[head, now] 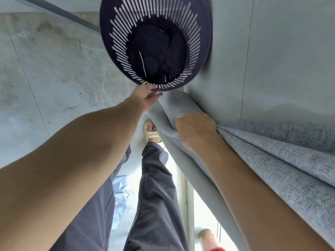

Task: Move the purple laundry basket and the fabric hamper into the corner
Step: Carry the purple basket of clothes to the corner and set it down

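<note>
The purple laundry basket [155, 42] is round with slotted walls and stands on the floor at the top centre, against the wall on its right. Dark clothes [157, 51] lie inside it. My left hand [146, 98] grips the basket's near rim. My right hand [195, 131] is closed on a fold of the grey curtain [272, 160] and holds it toward the wall. The fabric hamper is not in view.
A grey wall [272, 51] runs along the right side. Pale tiled floor [54, 69] spreads to the left of the basket. My legs and a white sandal [152, 132] stand below the basket. A small pot [210, 240] sits by the bright window sill at the bottom.
</note>
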{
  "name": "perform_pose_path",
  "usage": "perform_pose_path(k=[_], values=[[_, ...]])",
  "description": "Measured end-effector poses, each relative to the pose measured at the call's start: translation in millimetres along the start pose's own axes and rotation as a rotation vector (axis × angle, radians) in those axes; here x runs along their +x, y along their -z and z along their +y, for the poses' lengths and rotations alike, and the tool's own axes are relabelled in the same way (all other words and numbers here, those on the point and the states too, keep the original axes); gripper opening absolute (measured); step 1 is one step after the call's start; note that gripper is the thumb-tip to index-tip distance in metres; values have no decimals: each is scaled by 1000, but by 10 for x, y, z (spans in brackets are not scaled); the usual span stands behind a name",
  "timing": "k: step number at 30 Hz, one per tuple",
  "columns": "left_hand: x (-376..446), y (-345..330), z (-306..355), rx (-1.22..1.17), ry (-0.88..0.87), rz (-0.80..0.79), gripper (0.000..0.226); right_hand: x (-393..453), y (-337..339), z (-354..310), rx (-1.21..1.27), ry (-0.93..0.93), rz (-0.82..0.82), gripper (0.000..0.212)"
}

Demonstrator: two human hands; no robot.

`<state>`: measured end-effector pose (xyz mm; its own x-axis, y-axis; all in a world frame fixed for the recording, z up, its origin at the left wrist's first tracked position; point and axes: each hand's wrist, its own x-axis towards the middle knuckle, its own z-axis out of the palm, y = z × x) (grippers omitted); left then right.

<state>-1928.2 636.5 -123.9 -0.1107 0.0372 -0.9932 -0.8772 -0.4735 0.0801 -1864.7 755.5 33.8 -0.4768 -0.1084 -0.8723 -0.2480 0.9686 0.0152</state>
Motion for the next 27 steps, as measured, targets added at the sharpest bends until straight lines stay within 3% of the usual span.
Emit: perform_pose_path(k=[4,12,17,20,24,27], values=[[230,-98,-63,269,111,37,45,0,-20,9,24,16,-24,23],[222,232,216,290,-78,200,18,-29,61,3,-13,-34,-24,16],[169,114,382,243,-140,208,35,4,91,16,-14,-29,-50,20],[145,105,343,215,-173,204,32,21,72,6,-38,-37,-38,22],[50,246,246,466,-69,53,30,38,57,-16,-37,-50,-67,24],[-116,374,278,701,-76,39,30,18,25,-59,-62,-66,-54,23]])
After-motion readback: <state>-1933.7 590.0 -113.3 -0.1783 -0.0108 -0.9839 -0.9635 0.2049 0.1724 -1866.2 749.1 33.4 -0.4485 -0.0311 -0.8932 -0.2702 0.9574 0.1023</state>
